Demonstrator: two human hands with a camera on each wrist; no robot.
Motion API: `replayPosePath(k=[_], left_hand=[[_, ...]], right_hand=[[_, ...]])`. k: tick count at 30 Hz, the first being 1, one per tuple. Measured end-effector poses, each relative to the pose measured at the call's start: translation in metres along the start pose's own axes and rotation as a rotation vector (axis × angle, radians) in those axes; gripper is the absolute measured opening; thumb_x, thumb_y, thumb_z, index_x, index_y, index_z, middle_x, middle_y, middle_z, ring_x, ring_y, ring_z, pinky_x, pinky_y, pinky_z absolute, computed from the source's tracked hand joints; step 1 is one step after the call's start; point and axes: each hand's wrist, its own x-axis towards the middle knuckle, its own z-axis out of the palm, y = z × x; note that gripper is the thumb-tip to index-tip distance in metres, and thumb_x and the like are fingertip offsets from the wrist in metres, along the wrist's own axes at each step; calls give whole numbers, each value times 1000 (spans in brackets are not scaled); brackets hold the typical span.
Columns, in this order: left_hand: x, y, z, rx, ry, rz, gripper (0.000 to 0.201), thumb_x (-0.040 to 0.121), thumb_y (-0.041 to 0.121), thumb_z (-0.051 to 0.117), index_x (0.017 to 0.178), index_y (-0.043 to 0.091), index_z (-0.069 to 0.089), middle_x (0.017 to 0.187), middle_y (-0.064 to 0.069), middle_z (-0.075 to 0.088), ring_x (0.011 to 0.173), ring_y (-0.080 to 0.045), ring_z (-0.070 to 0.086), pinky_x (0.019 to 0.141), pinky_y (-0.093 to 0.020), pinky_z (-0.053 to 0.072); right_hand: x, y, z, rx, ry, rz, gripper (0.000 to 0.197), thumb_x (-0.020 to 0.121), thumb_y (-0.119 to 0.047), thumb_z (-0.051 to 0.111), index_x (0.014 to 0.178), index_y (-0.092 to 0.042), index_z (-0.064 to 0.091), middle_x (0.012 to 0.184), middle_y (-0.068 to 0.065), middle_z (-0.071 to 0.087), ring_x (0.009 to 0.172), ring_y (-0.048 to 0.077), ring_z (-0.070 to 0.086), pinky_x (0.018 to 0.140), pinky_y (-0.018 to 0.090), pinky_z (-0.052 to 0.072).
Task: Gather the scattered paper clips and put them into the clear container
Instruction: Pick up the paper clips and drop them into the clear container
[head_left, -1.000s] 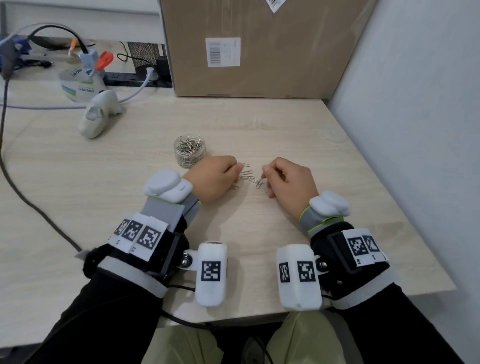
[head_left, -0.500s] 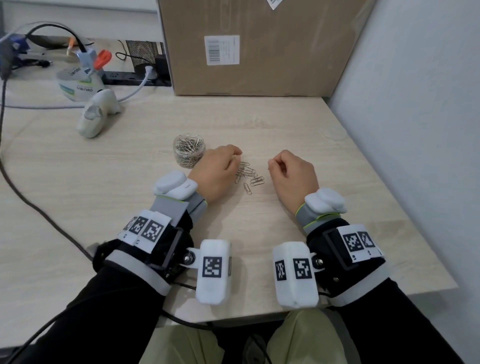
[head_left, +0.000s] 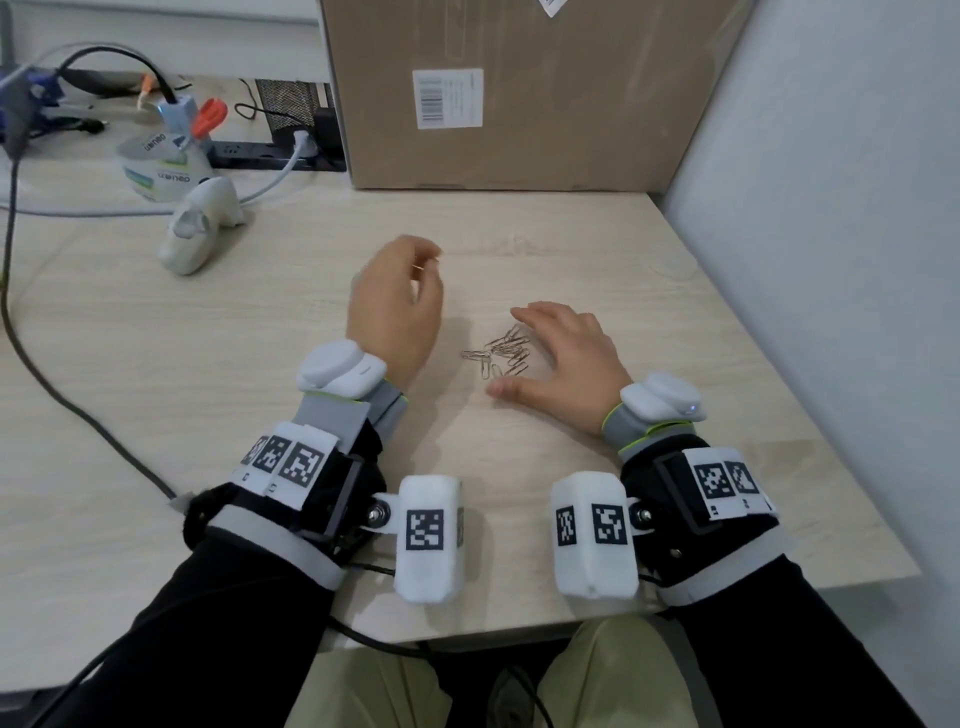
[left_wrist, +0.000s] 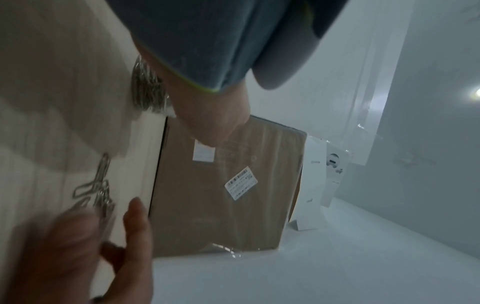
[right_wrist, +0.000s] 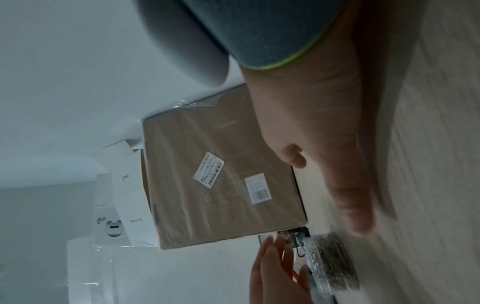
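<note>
Several silver paper clips (head_left: 501, 353) lie in a small pile on the wooden table (head_left: 571, 249). My right hand (head_left: 522, 358) rests flat and open beside them, thumb near me, fingers on the far side of the pile. My left hand (head_left: 426, 273) is lifted left of the pile, fingers curled, and seems to pinch a paper clip (head_left: 418, 267). It hides the clear container in the head view. The clear container (left_wrist: 146, 88), filled with clips, sits just below that hand; it (right_wrist: 332, 265) also shows with the left fingers (right_wrist: 270, 263) above it.
A big cardboard box (head_left: 519, 93) stands at the table's back, with a wall (head_left: 831, 208) close on the right. A white handheld device (head_left: 200, 228), a tape roll (head_left: 156, 166) and cables (head_left: 62, 400) lie at the left.
My left hand rose from the pile and moved left and away, over the container. My right hand uncurled and now lies flat beside the clips, which are gathered closer.
</note>
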Motion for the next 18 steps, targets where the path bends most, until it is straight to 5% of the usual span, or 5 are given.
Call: replayPosePath(k=[3,6,10,15,18], left_hand=[[7,-16,-15,157,213,-103,34,88,23,47,117,7,56,119,-13,57,107,-31,52,88,-31,34],[11,-25,-19,284,276,-296,50,84,38,53,126,11,49,130,-11,50,116,-33,45,91,-37,34],[5,-34,-20,380,13,-370,98,68,74,57,142,16,28,143,-9,37,127,-33,38,99,-47,35],[4,-32,-21,326,-204,-345,105,69,66,64,146,10,20,147,-13,31,135,-34,30,108,-44,30],[6,-32,-20,346,-245,-343,96,74,59,65,143,7,25,143,-16,37,131,-36,34,107,-42,30]], right_hand=[[6,-1,1,-16,-90,-54,82,68,-56,69,138,-26,38,142,-4,38,127,21,30,110,33,25],[14,4,2,90,-45,-108,60,73,-45,71,125,-20,54,124,-1,49,116,20,40,101,26,31],[24,7,5,143,3,-178,31,78,-32,71,101,-15,62,101,-5,49,90,12,46,81,22,36],[25,6,6,108,13,-201,18,82,-25,66,92,-11,58,93,-4,48,79,10,47,69,10,35],[25,2,6,82,-3,-189,17,85,-23,63,92,-8,57,93,-3,47,79,12,47,70,18,37]])
